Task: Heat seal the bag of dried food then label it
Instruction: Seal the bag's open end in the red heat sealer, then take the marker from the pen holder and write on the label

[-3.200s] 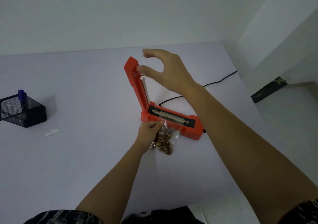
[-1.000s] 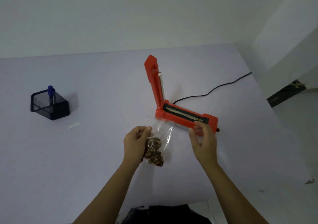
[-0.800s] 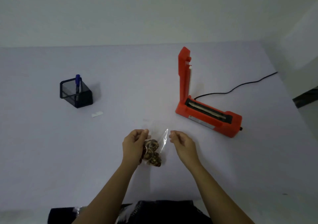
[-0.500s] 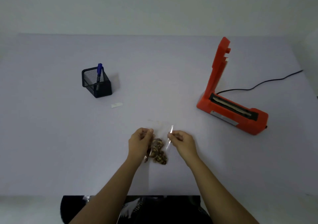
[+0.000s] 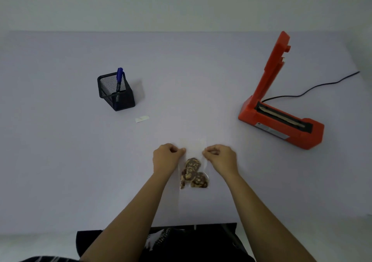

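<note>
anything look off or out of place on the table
Nothing looks spilled or damaged. The only stray item is a small white slip lying loose beside the mesh pen holder. The heat sealer has its arm raised. The left hand and right hand pinch the bag, food inside.

Both hands pinched the clear bag [image 5: 193,151] of dried food: the left hand [image 5: 165,159] its left edge, the right hand [image 5: 221,158] its right. The orange heat sealer [image 5: 281,120] stood open, well right of the bag. A mesh pen holder [image 5: 115,92] and a small white label [image 5: 142,118] lay to its far left.
</note>
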